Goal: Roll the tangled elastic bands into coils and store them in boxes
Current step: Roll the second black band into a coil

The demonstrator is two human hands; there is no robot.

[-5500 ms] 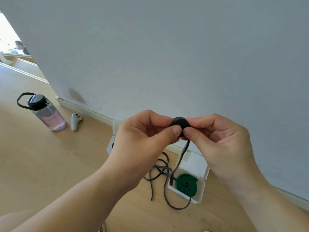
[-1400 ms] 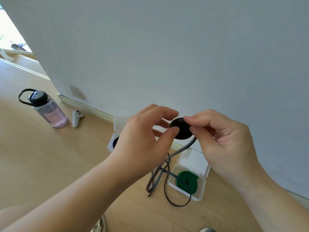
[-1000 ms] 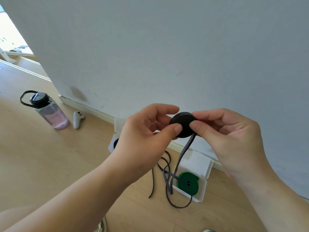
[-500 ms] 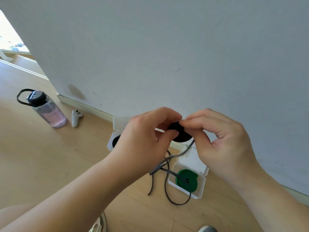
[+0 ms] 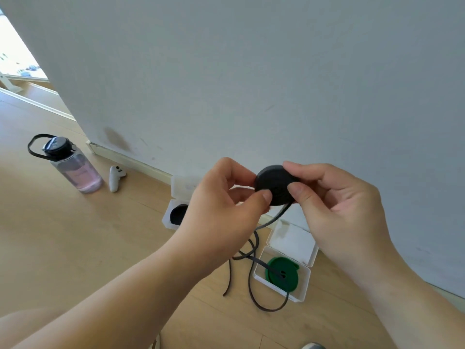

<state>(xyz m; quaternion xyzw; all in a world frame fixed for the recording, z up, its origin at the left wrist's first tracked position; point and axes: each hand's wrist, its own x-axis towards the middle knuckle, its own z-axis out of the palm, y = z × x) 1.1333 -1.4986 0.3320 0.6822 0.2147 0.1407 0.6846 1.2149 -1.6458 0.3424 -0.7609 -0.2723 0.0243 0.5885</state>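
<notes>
While the white box (image 5: 303, 289) on the floor below our hands already holds a green coil (image 5: 283, 273) and the box (image 5: 168, 217) left of it a dark one, the black coil (image 5: 274, 185) is unfinished. Our left hand (image 5: 221, 212) and right hand (image 5: 337, 210) pinch it with their fingers. It has grown over the last seconds, yet its loose tail (image 5: 254, 278) still trails across the floor.
</notes>
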